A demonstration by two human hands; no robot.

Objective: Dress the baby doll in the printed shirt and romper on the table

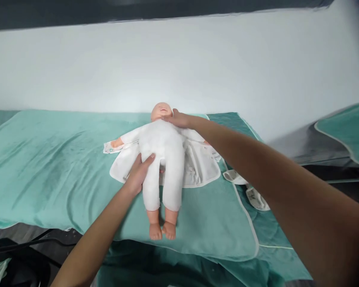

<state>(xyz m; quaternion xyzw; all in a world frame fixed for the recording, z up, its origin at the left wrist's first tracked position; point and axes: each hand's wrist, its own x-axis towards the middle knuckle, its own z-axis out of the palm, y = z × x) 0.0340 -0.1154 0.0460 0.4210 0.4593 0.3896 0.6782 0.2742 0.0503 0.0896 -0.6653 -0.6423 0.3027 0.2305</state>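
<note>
A baby doll [161, 137] with a white cloth body lies on its back, head toward the wall and bare feet toward me. Beneath it a white baby jacket [203, 173] is spread out, a patterned cuff showing by the doll's hand at left. My left hand [137, 173] is closed around the doll's hip and upper thigh, thumb on top, other fingers mostly hidden. At the doll's neck and shoulder, my right hand [179, 118] grips from the right side, and its forearm crosses over one doll arm.
A green blanket [54, 167] covers the bed surface. White cloth pieces [257, 199] lie at the right, partly behind my forearm. The white wall [122, 67] stands behind. Black cables [32, 242] run at lower left, and another green cloth [350, 127] is at far right.
</note>
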